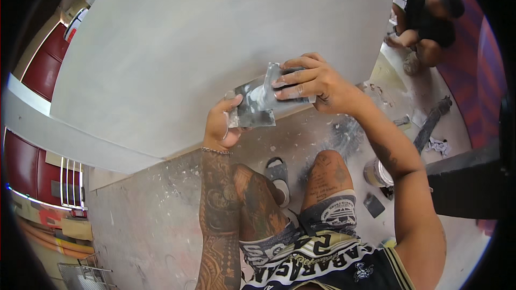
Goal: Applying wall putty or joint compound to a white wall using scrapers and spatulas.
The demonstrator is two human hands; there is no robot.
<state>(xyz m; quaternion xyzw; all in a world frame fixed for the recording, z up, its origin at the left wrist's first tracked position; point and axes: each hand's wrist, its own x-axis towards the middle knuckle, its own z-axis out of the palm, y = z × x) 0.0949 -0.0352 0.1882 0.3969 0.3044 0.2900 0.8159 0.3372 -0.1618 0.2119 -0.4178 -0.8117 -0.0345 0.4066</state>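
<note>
In front of the large pale panel (188, 32), my two hands meet. My left hand (217, 126) is closed on the left edge of a flat, dark grey putty spreader (257, 118), thumb on top. White filler paste (256, 96) is smeared across its face. With fingers spread along its back, my right hand (322, 83) grips a second thin flat putty spreader (272, 72). Its edge lies over the first one, at the paste. White residue coats the fingertips of my right hand.
Another person (424, 21) crouches at the far right beside a purple-red surface (467, 64). An open can (376, 173), a dark flat piece (373, 205) and a crumpled white rag (438, 146) lie on the spattered floor (145, 225). A wire rack (86, 274) stands lower left.
</note>
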